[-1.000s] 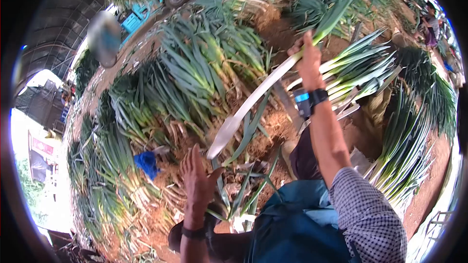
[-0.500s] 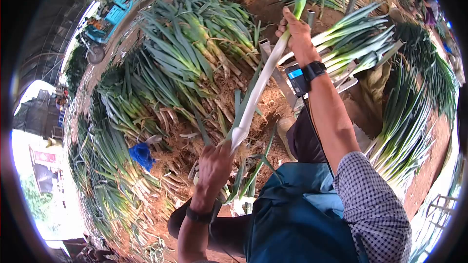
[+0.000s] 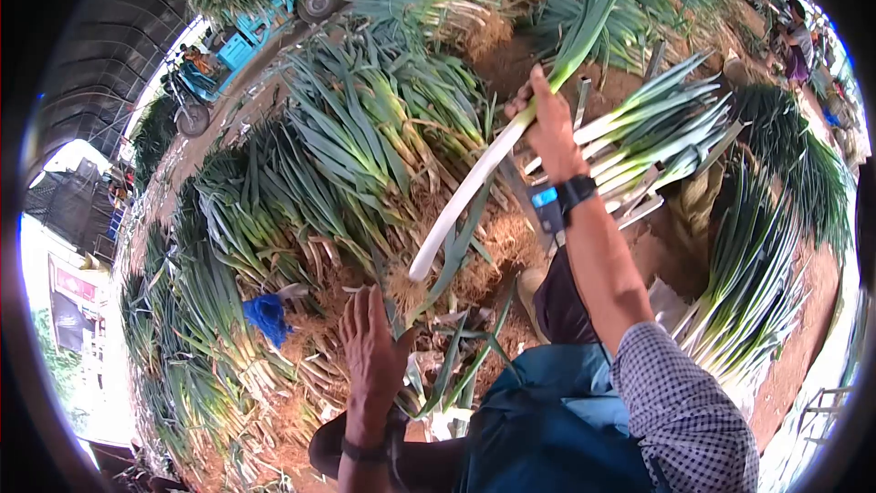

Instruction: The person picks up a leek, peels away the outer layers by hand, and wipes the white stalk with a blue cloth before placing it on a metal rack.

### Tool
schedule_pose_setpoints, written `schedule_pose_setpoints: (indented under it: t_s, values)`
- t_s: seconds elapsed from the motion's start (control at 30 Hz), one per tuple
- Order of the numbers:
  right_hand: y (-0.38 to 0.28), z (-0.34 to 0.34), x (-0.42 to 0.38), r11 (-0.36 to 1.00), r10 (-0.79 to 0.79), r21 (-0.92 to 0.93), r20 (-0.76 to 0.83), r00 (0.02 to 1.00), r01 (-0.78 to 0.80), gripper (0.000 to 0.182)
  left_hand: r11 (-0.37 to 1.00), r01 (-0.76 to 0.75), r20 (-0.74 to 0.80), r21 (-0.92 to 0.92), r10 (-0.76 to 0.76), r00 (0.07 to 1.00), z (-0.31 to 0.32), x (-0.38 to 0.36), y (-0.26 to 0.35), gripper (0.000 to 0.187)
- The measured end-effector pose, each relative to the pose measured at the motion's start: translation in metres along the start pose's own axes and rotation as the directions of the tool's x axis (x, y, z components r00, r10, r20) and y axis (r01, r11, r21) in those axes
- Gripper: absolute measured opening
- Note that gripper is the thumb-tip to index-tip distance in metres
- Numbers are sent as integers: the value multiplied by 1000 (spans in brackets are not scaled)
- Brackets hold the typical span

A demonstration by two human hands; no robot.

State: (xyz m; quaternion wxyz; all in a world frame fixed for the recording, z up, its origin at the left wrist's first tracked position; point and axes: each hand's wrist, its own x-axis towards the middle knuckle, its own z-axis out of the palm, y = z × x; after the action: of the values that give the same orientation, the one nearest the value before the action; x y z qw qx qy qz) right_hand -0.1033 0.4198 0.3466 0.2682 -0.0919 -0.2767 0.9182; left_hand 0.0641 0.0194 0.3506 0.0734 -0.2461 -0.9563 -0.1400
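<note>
My right hand (image 3: pixel 552 128) is closed around a leek (image 3: pixel 474 173) where its white stalk turns green. The leek slants across the view, its bare white end low on the left and its green leaves (image 3: pixel 593 23) up at the right. Below the white end, my left hand (image 3: pixel 368 342) is open, fingers stretched and thumb apart. A loose green leaf strip (image 3: pixel 452 265) hangs beside the stalk, its lower end near my left thumb. To the right of my right hand, a bundle of cleaned leeks (image 3: pixel 648 119) rests on a metal frame (image 3: pixel 643 210).
Heaped leeks with roots (image 3: pixel 338 119) cover the ground ahead and left. A blue cloth-like bundle (image 3: pixel 266 318) lies among them. More cleaned leeks (image 3: pixel 753 256) lie at right. A blue cart (image 3: pixel 239 50) stands at the far left, and a person (image 3: pixel 798 41) is at far right.
My left hand has come off the leek's lower end and opened, moving down and left. My right hand still holds the leek, now slightly lower in view.
</note>
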Motion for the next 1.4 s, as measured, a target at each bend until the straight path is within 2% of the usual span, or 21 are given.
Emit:
schedule_pose_setpoints:
  t_s: [0.03,0.07,0.1,0.13,0.2,0.23,0.27,0.3,0.4,0.43,0.5,0.53,0.6,0.67,0.83,0.97,1.07,1.27,1.3,1.4]
  values:
    - [3,8,-8,999,43,-3,16,999,-43,29,1000,18,-33,-17,-18,999,11,12,4,77]
    - [8,15,-15,1000,24,-5,121,992,-24,28,999,32,-66,-34,-34,997,23,22,3,74]
    - [10,24,-24,999,34,-36,153,988,-28,29,966,38,-87,-256,-62,994,38,28,-3,60]
    - [10,30,-31,997,44,-69,177,983,-32,29,905,194,49,-379,-189,981,49,32,-8,48]
    - [5,37,-37,985,117,85,316,942,-151,35,830,218,120,-514,-182,976,57,21,-16,29]
    - [-4,38,-38,975,172,83,305,937,-206,41,745,283,231,-604,-177,957,56,17,-19,27]
    - [-11,40,-39,975,150,107,340,928,-197,42,646,362,343,-672,-161,925,52,10,-22,25]
    - [-16,41,-38,972,132,131,375,918,-193,42,536,446,450,-717,-133,883,49,2,-27,24]
    - [-11,35,-30,951,129,201,436,891,-236,35,615,482,583,-624,-44,811,67,-12,-61,25]
    - [-4,32,-29,947,130,209,444,887,-244,33,626,514,588,-586,-108,802,66,-16,-58,26]
    - [10,29,-30,936,165,223,409,897,-274,25,798,267,260,-540,-144,955,71,-9,-53,27]
    - [15,31,-34,943,172,200,396,902,-267,24,869,156,83,-469,-132,988,70,-3,-48,28]
    - [23,39,-42,954,183,154,379,907,-257,24,851,105,34,-515,-102,994,41,30,-25,30]
    - [36,43,-47,939,222,139,455,862,-315,21,867,-20,-78,-498,-22,997,25,63,-5,35]
    - [48,62,-79,922,308,55,496,812,-383,21,869,-20,-103,-495,-36,994,16,125,29,37]
    - [50,68,-92,927,329,-13,507,797,-374,23,780,88,17,-620,-98,995,38,132,34,27]
    - [52,64,-91,926,337,-36,530,778,-377,23,803,62,-32,-592,-100,994,47,132,35,25]
    - [47,62,-89,938,305,-29,535,788,-344,22,825,75,-8,-560,-96,995,45,134,43,17]
    - [46,62,-89,929,330,-22,497,802,-369,22,832,80,-10,-548,-102,995,45,133,44,16]
    - [44,63,-90,945,289,10,447,847,-328,22,840,-175,-222,-514,67,973,50,132,42,13]
